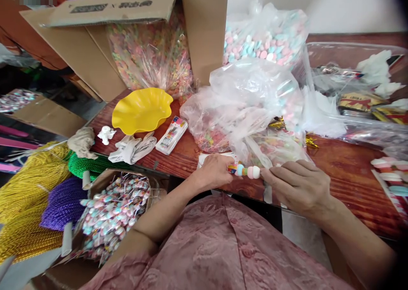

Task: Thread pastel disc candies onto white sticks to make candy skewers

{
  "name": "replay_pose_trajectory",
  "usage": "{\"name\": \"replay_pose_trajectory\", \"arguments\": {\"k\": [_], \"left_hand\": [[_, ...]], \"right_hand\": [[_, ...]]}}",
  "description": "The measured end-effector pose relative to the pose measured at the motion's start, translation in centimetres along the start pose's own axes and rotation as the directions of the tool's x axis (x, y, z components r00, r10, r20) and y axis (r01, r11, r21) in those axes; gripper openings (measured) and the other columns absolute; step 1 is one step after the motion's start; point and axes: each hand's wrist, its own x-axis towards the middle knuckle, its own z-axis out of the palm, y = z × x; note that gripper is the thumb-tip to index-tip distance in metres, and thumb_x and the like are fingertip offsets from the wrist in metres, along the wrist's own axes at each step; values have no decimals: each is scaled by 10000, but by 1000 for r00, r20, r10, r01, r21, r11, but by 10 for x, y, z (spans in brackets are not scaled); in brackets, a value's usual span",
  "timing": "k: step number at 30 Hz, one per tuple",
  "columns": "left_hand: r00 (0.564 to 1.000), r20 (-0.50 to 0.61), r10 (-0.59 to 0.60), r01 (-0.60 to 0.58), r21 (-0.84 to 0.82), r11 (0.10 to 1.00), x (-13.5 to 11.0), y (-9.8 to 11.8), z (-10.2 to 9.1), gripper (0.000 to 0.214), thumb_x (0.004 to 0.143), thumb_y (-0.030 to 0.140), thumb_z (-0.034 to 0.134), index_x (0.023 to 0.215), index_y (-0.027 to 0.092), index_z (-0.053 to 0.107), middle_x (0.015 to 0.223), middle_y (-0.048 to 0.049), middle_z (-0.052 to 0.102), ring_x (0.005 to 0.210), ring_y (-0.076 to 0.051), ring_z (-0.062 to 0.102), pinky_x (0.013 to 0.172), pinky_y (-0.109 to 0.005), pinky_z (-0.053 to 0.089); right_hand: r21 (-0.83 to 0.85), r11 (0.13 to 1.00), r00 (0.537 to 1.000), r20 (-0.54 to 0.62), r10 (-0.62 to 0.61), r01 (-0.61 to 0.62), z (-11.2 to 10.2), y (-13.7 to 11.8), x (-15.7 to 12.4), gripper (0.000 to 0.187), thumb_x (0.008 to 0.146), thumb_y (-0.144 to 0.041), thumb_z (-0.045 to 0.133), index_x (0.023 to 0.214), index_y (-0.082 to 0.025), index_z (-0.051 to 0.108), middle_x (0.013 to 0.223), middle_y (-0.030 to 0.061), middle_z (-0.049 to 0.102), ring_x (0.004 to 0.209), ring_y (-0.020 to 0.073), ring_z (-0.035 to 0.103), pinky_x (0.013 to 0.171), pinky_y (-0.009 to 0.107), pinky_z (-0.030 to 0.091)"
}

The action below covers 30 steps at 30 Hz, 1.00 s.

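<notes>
A short string of candy pieces (249, 172) in white, pink, blue and green stretches between my two hands at the table's front edge. My left hand (216, 171) is closed around its left end, where some red, yellow and blue colour shows at the fingers. At the other end, my right hand (298, 186) pinches with thumb and curled fingers, which hide the tip. Just behind my left hand lies a white packet (204, 158), partly covered. Clear plastic bags of candy (255, 124) sit right behind both hands.
A yellow wavy bowl (140, 111), a small printed pack (172, 136) and a cloth strip (132, 149) lie to the left. Behind stands an open carton (207, 35). At right is a clear bin (357, 48). Below left, a box holds wrapped candy strings (111, 213) beside cord bundles (63, 203).
</notes>
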Motion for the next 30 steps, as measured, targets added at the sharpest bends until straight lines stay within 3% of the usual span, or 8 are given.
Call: {"name": "replay_pose_trajectory", "arguments": {"k": [4, 8, 11, 18, 25, 27, 30], "left_hand": [[999, 21, 27, -30, 168, 985, -1, 3, 2, 84, 734, 274, 637, 712, 194, 651, 673, -18, 639, 665, -179, 570, 581, -262, 332], [998, 33, 52, -58, 244, 968, -1, 0, 8, 205, 813, 373, 611, 845, 187, 689, 812, -69, 694, 761, -222, 620, 644, -282, 397], [992, 100, 81, -104, 251, 962, -1, -3, 10, 265, 816, 423, 631, 915, 185, 690, 851, -78, 696, 796, -237, 630, 687, -294, 419], [912, 330, 243, -249, -24, 968, 0, -8, -6, 230, 747, 393, 736, 826, 196, 647, 692, 25, 576, 685, -158, 547, 641, -244, 371], [839, 458, 294, -164, -303, 939, 6, -13, -16, 284, 636, 324, 808, 630, 186, 561, 583, 60, 478, 588, -120, 452, 562, -226, 331], [841, 454, 295, -154, -322, 934, 7, -13, -17, 269, 634, 303, 807, 633, 186, 564, 592, 60, 487, 594, -119, 447, 563, -224, 329], [881, 394, 264, -149, -298, 943, 8, -15, -16, 265, 643, 336, 804, 678, 180, 592, 617, 62, 486, 611, -110, 438, 576, -218, 325]], "right_hand": [[-9, 999, 998, 47, -30, 31, 3, -3, 3, 209, 861, -63, 536, 1032, -162, 606, 804, 18, 693, 721, 157, 572, 646, 322, 362], [-19, 1000, 994, 113, -6, 8, 5, 6, 7, 154, 897, -93, 498, 959, -171, 616, 717, 4, 646, 674, 147, 541, 623, 315, 326], [12, 1000, 985, 170, -21, 19, 7, 19, 11, 167, 910, -107, 489, 898, -197, 629, 717, 0, 633, 702, 142, 547, 640, 299, 327], [173, 984, 966, 248, -76, 33, 12, 38, 16, 239, 931, -113, 442, 933, -220, 656, 757, 8, 639, 737, 146, 534, 677, 307, 340], [365, 931, 950, 294, -105, -10, 13, 46, 20, 297, 974, -127, 379, 957, -220, 661, 717, 9, 623, 691, 142, 509, 667, 310, 346], [368, 930, 952, 291, -99, -16, 12, 48, 20, 288, 982, -148, 389, 944, -230, 662, 709, 7, 619, 676, 137, 507, 653, 307, 343], [293, 956, 964, 259, -65, -14, 8, 48, 19, 239, 969, -157, 439, 910, -235, 658, 718, 6, 622, 663, 134, 512, 638, 299, 345]]}}
